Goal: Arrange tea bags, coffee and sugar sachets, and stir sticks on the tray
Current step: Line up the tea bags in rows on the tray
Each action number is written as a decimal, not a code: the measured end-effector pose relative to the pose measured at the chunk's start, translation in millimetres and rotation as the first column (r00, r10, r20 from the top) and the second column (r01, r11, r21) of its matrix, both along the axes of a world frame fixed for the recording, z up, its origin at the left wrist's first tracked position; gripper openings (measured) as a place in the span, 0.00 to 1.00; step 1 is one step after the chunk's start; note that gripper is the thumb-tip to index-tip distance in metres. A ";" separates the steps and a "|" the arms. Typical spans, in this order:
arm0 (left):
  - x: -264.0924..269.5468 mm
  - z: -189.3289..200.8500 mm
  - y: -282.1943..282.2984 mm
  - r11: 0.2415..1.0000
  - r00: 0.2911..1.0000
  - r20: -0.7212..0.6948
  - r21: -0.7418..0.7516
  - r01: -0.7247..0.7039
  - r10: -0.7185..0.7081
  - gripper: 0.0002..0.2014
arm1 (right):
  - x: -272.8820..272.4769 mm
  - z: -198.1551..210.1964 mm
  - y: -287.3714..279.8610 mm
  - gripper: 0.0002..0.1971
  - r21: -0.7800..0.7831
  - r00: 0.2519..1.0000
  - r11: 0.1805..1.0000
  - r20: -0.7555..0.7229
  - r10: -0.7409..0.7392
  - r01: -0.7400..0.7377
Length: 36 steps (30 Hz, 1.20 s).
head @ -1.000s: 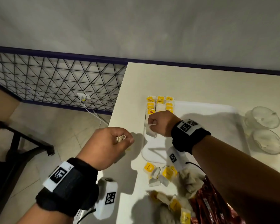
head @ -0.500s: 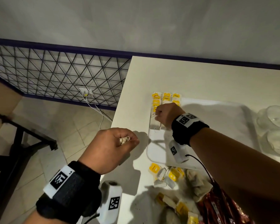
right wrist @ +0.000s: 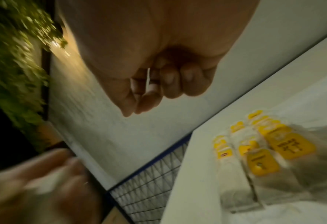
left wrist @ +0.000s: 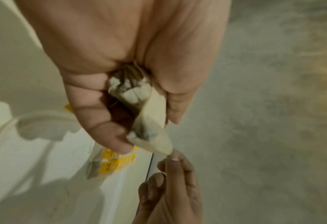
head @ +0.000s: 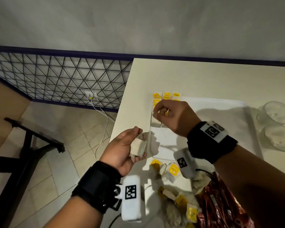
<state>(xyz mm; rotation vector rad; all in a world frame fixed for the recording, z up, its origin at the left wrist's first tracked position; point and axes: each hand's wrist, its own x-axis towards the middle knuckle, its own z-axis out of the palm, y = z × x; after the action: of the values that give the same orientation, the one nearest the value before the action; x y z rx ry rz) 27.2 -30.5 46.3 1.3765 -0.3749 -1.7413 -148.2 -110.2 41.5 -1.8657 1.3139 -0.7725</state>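
Observation:
My left hand (head: 122, 148) is palm up at the table's left edge and holds a small bunch of beige tea bags (head: 138, 146); in the left wrist view its fingers (left wrist: 101, 121) curl round these tea bags (left wrist: 151, 121). My right hand (head: 169, 112) hovers over the left end of the white tray (head: 220, 116), fingers curled, pinching a yellow tea bag tag (head: 166, 112) with a string hanging under it. Tea bags with yellow tags (head: 166, 95) lie in rows at the tray's far left corner, partly hidden by the right hand.
Loose tea bags (head: 172, 170) and red coffee sachets (head: 220, 204) are piled on the table in front of the tray. Two glass bowls (head: 277, 112) stand to the tray's right. The table's left edge drops to a tiled floor (head: 64, 153).
My left hand has turned palm up and loosened, showing the tea bags. My right hand has lifted off the tray with a tag pinched in its fingers.

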 end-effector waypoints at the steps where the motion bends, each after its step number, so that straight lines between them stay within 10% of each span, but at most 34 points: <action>1: -4.5 -0.4 -0.3 1.000 0.999 -0.037 0.014 -0.004 0.004 0.06 | -0.9 6.0 12.2 0.01 -0.015 0.997 0.999 0.055 0.049 -0.048; 7: -27.2 2.0 -0.6 0.998 0.997 0.052 -0.028 0.059 -0.057 0.17 | -7.7 18.7 54.4 0.13 0.118 0.968 0.966 0.125 0.216 -0.230; 12: -37.9 7.5 0.1 0.996 0.997 -0.025 0.031 0.078 -0.077 0.20 | -28.7 22.2 66.1 0.23 -0.117 0.942 0.936 0.000 0.334 -0.332; 19: -64.4 22.7 0.4 1.000 0.999 -0.032 -0.004 0.031 -0.031 0.23 | -35.7 29.4 68.2 0.15 -0.194 0.956 0.951 -0.217 0.198 -0.241; 28: -73.2 24.8 -4.4 0.997 0.992 -0.108 -0.060 0.056 -0.062 0.19 | -53.3 32.7 72.5 0.10 0.154 0.991 0.982 0.102 0.090 -0.105; 36: -66.0 22.4 -1.6 0.975 0.985 0.168 -0.215 0.064 -0.028 0.12 | -69.9 29.4 55.7 0.09 0.152 0.998 0.988 0.045 -0.035 0.028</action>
<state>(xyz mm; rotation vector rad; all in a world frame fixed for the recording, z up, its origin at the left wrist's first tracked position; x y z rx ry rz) -38.8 -32.1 68.7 1.3611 -0.6750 -1.5746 -218.2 -54.5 70.9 -1.7016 1.3367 -0.7087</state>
